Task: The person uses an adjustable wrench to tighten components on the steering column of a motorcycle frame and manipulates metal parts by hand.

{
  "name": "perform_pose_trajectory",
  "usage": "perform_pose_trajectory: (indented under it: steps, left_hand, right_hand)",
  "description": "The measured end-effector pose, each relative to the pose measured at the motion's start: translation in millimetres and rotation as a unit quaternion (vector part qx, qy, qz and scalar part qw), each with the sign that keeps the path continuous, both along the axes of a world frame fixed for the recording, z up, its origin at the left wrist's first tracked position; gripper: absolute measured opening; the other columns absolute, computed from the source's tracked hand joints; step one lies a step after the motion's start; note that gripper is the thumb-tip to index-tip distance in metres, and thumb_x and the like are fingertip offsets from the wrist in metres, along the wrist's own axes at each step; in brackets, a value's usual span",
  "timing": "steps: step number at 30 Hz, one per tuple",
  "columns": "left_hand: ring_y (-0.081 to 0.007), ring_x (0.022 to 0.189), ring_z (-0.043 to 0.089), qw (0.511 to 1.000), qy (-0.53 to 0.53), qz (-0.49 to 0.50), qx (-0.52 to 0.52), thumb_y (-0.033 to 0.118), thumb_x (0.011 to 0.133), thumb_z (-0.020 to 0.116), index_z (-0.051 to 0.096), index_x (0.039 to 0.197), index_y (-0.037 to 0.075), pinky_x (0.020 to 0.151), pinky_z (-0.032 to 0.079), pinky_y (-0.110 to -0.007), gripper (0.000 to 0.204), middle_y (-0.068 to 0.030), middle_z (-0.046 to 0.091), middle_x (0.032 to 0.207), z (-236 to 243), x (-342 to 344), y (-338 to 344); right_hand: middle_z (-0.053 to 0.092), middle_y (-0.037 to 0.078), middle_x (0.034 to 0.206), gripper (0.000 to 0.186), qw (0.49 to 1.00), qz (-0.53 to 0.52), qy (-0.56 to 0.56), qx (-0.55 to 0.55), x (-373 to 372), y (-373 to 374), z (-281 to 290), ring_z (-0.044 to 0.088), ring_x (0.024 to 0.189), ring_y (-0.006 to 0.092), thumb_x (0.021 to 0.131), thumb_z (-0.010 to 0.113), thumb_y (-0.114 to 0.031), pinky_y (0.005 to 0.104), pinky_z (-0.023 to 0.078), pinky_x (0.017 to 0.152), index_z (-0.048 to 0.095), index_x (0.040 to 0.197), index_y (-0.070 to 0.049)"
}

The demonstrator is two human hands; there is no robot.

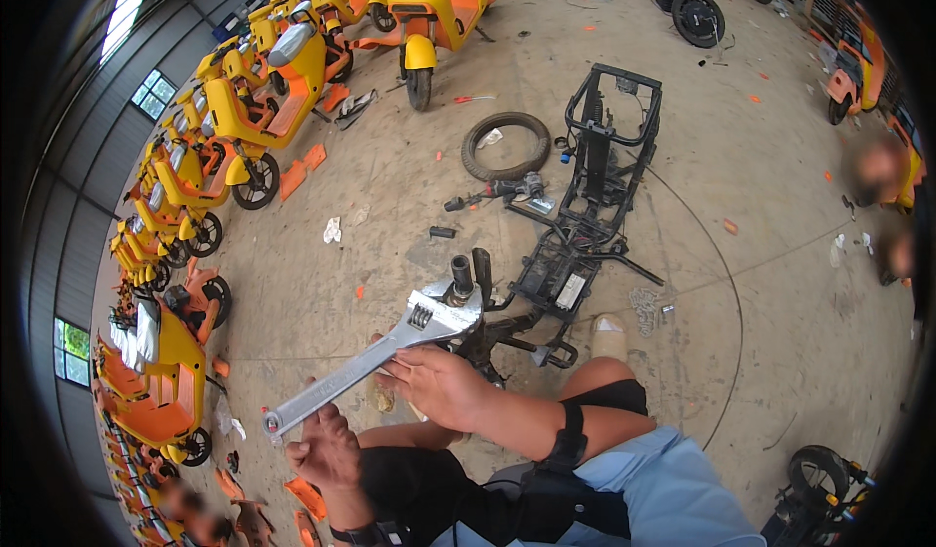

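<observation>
A large silver adjustable wrench (351, 367) lies diagonally across the lower middle, its jaws fitted around the base of an upright dark tube (461, 276) at the near end of a black scooter frame (556, 289). My right hand (434, 381) grips the middle of the handle. My left hand (324, 449) is lower, with curled fingers on the underside of the handle near its holed end. The frame stretches away from me on the concrete floor (702, 332), partly hidden behind the wrench and my right hand.
Rows of yellow-orange scooters (253, 147) line the left and back. A loose tire (505, 172), a power tool (512, 188) and orange panels (302, 167) lie on the floor. A thin cable (729, 274) curves at right. A dark wheeled vehicle (817, 474) sits at lower right.
</observation>
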State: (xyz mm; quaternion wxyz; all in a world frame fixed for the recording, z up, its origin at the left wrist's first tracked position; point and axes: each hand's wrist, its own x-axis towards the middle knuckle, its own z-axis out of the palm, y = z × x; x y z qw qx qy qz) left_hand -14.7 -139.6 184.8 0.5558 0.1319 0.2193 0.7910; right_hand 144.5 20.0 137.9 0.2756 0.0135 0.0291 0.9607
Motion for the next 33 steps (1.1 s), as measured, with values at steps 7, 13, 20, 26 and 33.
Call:
perform_pose_trajectory:
  steps: [7,13,20,26,33]
  left_hand:
    - [-0.0080,0.059,0.038,0.935,0.197,0.125,-0.268,0.040,0.098,0.051,0.056,0.114,0.012,0.054,0.032,-0.025,0.032,0.0052,0.040,0.067,0.9,-54.3,78.5]
    - [-0.0077,0.047,0.031,0.917,0.209,0.166,-0.297,0.035,0.095,0.052,0.051,0.085,0.014,0.046,0.026,-0.024,0.023,0.0053,0.035,0.058,14.9,-64.9,84.6]
    - [-0.0102,0.044,0.038,0.932,0.238,0.219,-0.162,0.030,0.095,0.049,0.051,0.120,0.007,0.038,0.033,-0.024,0.034,-0.0003,0.042,0.059,23.4,-24.9,-21.3]
    - [-0.0270,0.080,0.065,0.657,0.650,0.369,-0.097,0.029,0.089,0.066,0.053,0.114,-0.002,0.076,0.054,-0.040,0.042,-0.0166,0.064,0.086,-19.3,49.3,-109.7]
    - [-0.0164,0.054,0.054,0.458,0.877,0.087,0.117,0.047,0.065,0.086,0.063,0.089,0.012,0.051,0.046,-0.026,0.048,0.0011,0.048,0.063,23.2,124.1,-45.1]
  right_hand:
    - [0.054,0.001,0.115,0.010,0.999,-0.024,-0.019,-0.031,-39.8,4.8,1.4,0.047,0.118,0.0162,0.097,0.053,-0.013,0.0463,0.042,0.102,0.054,0.106,-0.011]
    - [0.044,0.001,0.136,0.043,0.998,-0.021,-0.052,0.003,-40.1,-3.3,13.6,0.041,0.131,0.0173,0.098,0.053,-0.017,0.0479,0.041,0.102,0.033,0.136,-0.020]
    - [0.040,0.006,0.143,0.057,0.983,0.107,-0.041,0.140,-8.8,-44.9,21.8,0.042,0.134,0.0190,0.103,0.045,-0.029,0.0363,0.047,0.090,0.016,0.150,-0.017]
    - [0.061,0.010,0.119,0.042,0.953,0.133,-0.137,0.233,45.6,-53.7,7.2,0.058,0.089,0.0145,0.105,0.037,-0.038,0.0280,0.047,0.078,0.034,0.138,-0.011]
    - [0.066,0.008,0.088,0.028,0.950,0.038,-0.251,0.180,94.1,-37.6,19.1,0.064,0.075,0.0134,0.102,0.044,-0.031,0.0286,0.050,0.063,0.049,0.114,-0.007]
